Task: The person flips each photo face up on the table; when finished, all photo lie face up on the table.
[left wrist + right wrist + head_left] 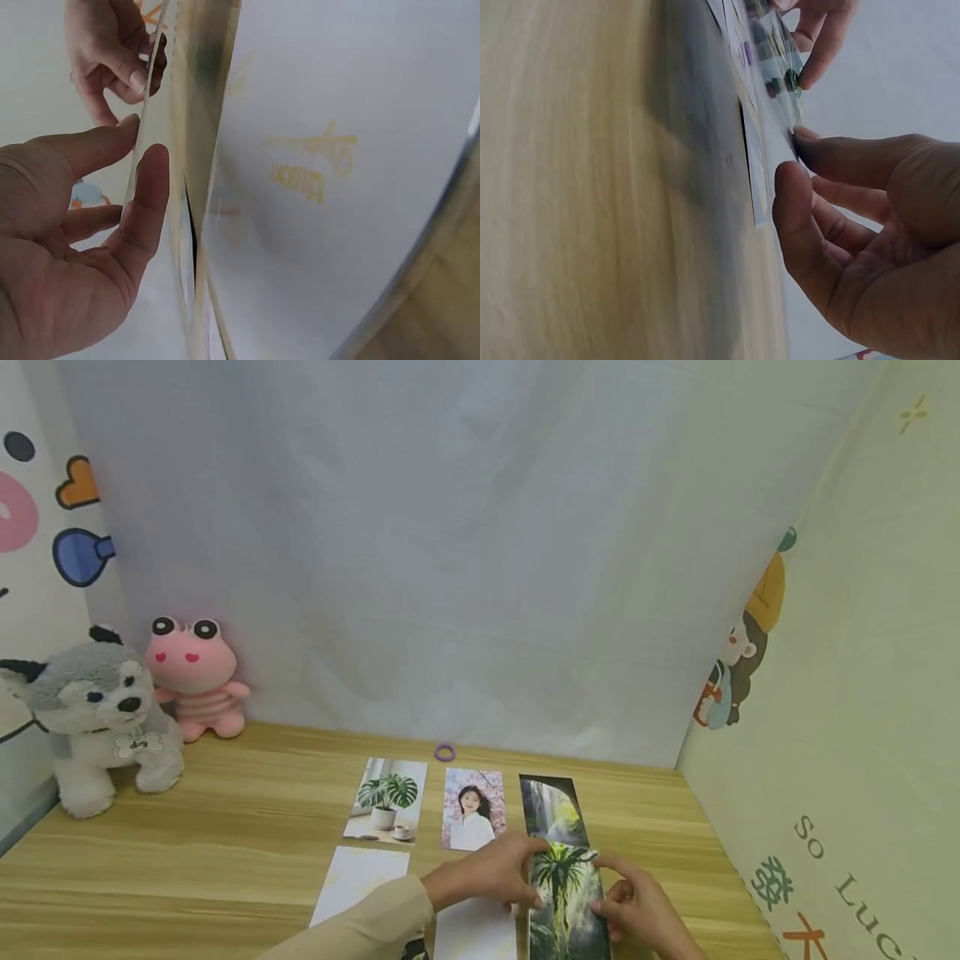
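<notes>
Both hands hold a photo card (566, 902) that shows a hanging green plant against a misty dark background. My left hand (487, 870) pinches its left edge between thumb and fingers. On the opposite edge, my right hand (639, 906) grips it the same way. In the right wrist view the card (784, 82) is raised above the table. Just beyond it lies a waterfall photo card (551, 806), its lower end overlapped in the head view. A portrait card (471, 810) and a potted-plant card (386, 802) lie to the left.
Two white cards with faint yellow marks lie nearer me, one at left (367, 870), the other (476, 935) partly under my left hand. A purple ring (445, 752) lies by the grey curtain (450, 568). A husky plush (105, 718) and a pink frog plush (198, 681) occupy the left corner.
</notes>
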Action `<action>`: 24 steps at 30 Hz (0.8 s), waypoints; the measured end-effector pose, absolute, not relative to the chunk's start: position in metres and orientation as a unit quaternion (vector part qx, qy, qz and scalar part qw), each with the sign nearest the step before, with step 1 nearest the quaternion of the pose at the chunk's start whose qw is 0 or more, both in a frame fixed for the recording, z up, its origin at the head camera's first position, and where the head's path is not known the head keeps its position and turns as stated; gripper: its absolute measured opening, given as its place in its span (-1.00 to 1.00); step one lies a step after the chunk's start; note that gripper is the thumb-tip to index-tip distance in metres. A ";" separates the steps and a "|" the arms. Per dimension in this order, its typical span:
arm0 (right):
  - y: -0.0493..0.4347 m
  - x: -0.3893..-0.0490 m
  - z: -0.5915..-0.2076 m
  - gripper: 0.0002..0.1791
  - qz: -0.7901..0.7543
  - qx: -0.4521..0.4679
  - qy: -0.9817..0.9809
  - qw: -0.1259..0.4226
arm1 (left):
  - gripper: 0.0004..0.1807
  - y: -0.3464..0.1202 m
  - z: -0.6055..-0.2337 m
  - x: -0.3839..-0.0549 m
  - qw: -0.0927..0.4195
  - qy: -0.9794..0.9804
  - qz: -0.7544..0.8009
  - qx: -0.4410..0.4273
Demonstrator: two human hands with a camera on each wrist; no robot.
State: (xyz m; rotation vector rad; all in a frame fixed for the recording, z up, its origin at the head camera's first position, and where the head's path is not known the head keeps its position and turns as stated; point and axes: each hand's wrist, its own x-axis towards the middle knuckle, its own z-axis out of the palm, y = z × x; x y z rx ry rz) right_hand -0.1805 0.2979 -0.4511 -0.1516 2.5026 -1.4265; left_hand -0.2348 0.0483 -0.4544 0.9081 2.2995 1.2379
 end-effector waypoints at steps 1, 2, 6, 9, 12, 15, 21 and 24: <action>0.299 -0.180 -0.451 -0.26 -0.489 -0.050 0.860 0.134 | -0.17 0.049 -0.455 -0.233 0.190 0.819 0.436 0.322; 0.300 -0.180 -0.452 -0.25 -0.487 -0.049 0.861 0.139 | -0.18 0.051 -0.456 -0.230 0.189 0.822 0.430 0.322; 0.303 -0.179 -0.452 -0.23 -0.476 -0.036 0.867 0.146 | -0.20 0.057 -0.461 -0.221 0.188 0.828 0.421 0.319; 0.303 -0.178 -0.453 -0.24 -0.468 -0.028 0.872 0.142 | -0.23 0.059 -0.466 -0.218 0.185 0.831 0.418 0.316; 0.303 -0.180 -0.454 -0.25 -0.464 -0.027 0.874 0.143 | -0.25 0.059 -0.468 -0.217 0.189 0.829 0.425 0.310; 0.304 -0.182 -0.455 -0.25 -0.462 -0.033 0.873 0.152 | -0.28 0.058 -0.469 -0.216 0.197 0.825 0.436 0.301; 0.305 -0.183 -0.455 -0.28 -0.448 -0.030 0.877 0.172 | -0.29 0.059 -0.468 -0.213 0.209 0.831 0.433 0.280; 0.304 -0.183 -0.455 -0.29 -0.436 -0.024 0.883 0.169 | -0.30 0.062 -0.468 -0.212 0.207 0.841 0.420 0.273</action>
